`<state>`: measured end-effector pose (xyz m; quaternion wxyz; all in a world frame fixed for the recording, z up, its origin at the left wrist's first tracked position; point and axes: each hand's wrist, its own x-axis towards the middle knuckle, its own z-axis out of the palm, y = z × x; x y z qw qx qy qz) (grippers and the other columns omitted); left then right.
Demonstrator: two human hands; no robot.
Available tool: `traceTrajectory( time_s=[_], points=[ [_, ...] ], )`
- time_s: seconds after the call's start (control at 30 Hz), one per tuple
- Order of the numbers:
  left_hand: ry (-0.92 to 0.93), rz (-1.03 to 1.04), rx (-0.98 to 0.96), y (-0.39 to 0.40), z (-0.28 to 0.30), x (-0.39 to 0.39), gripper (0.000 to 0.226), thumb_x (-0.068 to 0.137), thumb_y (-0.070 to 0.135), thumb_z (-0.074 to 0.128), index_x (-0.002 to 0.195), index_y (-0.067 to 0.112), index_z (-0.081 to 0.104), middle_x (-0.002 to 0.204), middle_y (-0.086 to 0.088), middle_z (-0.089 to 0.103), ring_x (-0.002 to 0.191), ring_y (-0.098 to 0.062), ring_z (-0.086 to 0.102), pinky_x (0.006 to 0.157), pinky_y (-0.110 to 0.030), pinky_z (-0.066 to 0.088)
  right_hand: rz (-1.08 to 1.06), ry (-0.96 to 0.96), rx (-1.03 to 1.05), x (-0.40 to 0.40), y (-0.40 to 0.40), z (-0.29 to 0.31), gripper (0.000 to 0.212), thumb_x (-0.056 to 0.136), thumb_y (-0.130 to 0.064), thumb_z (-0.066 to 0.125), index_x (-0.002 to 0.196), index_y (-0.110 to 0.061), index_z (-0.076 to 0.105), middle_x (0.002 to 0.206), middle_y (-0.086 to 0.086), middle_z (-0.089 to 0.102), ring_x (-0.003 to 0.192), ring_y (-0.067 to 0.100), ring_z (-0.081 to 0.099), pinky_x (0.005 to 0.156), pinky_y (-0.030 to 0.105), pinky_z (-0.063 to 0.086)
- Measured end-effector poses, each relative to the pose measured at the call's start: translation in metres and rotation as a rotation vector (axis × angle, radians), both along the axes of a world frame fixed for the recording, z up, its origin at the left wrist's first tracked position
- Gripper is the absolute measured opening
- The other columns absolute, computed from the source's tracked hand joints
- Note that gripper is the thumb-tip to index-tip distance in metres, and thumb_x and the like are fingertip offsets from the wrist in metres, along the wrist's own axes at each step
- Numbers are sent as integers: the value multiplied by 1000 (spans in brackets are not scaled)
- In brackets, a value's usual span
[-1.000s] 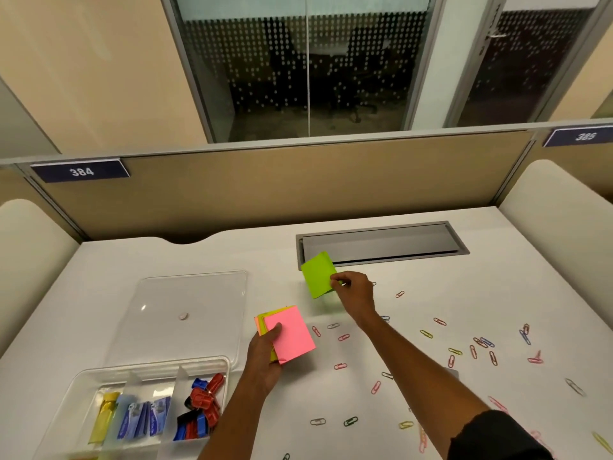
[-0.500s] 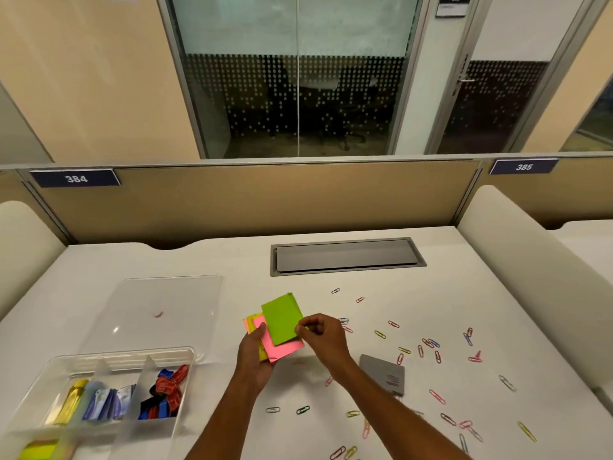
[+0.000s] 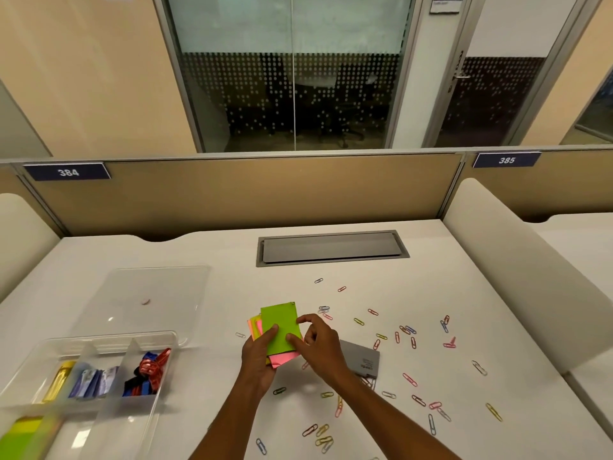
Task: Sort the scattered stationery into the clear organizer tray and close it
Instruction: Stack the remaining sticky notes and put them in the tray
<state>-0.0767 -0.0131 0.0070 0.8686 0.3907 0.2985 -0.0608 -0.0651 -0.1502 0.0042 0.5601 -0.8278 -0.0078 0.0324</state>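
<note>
Left hand [image 3: 260, 355]: curled under and around a stack of sticky notes [image 3: 282, 330], thumb across the green top sheet. Stack held just above the tabletop [image 3: 431, 280], green uppermost, pink, orange and yellow edges showing below and to the left.

Right hand [image 3: 320, 343]: fingers bent, pinching the right edge of the same stack.

Just right of the right hand: grey card [image 3: 363, 360], flat on the tabletop, partly covered by the wrist.

Around and right of both hands: coloured paper clips [image 3: 411, 340], scattered loose over the tabletop, none in the tray.

Left of the hands, near edge: clear organizer tray [image 3: 99, 340], open, divided into compartments.
- Far left compartment: yellow item [image 3: 59, 380], type not discernible.
- Middle compartment: blue-and-white packets [image 3: 94, 381], leaning together.
- Right compartment: red, blue and black binder clips [image 3: 149, 371], piled.
- Near left compartment: yellow and green pads [image 3: 23, 436], blurred.

Behind the tray, apart from it: clear lid [image 3: 149, 297], flat on the tabletop.

Far centre of the tabletop: grey cable hatch [image 3: 331, 249], closed.
</note>
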Motion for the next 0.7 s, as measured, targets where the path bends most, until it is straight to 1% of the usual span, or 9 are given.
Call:
traceTrajectory(
  time_s=[0.07,0.17,0.27,0.33,0.4,0.5,0.6,0.63,0.7],
  points=[
    [5,-17,16,1,0,-5,41,87,4,61,127,4,53,113,-24,64,93,-39,64,80,-53,54,-36,-12,31,-4,0,0,31,82,-39,72,109,-30,57,64,-6,43,56,4,40,54,22,38],
    [-3,-75,23,3,2,-16,40,86,4,60,126,3,54,117,-28,62,105,-46,61,84,-56,53,-44,92,108,-11,3,8,37,88,-36,65,123,-29,53,90,-2,59,74,9,57,58,25,52],
    [-11,-126,14,9,4,-25,43,86,5,60,128,3,53,123,-30,59,114,-49,55,93,-64,46,-11,167,149,-21,9,14,36,95,-29,56,130,-25,53,110,4,64,97,16,62,76,36,59],
    [-21,-152,24,16,7,-32,44,86,5,59,129,4,52,125,-31,57,117,-51,53,99,-68,39,4,175,188,-33,17,20,35,97,-26,54,131,-22,54,113,8,65,104,22,62,83,43,58],
    [-39,-175,34,26,11,-42,42,86,6,57,128,5,53,125,-31,57,115,-51,54,98,-68,40,17,170,209,-46,27,25,34,97,-24,53,131,-21,55,112,10,67,104,25,64,84,47,58],
    [-57,-204,46,50,19,-66,38,87,7,56,125,6,54,121,-29,60,103,-47,60,86,-61,51,31,181,225,-69,48,35,33,97,-19,53,129,-17,58,106,14,70,100,28,67,83,46,58],
    [-70,-235,95,80,25,-91,38,87,9,55,125,6,54,119,-29,62,102,-47,61,89,-61,49,59,240,308,-95,74,42,34,95,-13,57,128,-12,58,104,16,71,99,30,68,82,44,58],
    [-81,-245,127,90,27,-100,37,88,10,55,124,6,54,118,-28,62,102,-46,62,89,-59,50,65,263,339,-104,82,44,35,93,-12,59,128,-10,57,105,18,71,100,31,68,83,45,57],
    [-111,-253,212,113,31,-118,35,89,12,55,123,7,55,115,-26,64,99,-43,63,79,-48,55,63,307,400,-119,102,47,38,90,-10,64,128,-8,56,107,20,70,98,33,68,81,44,57]
  ],
)
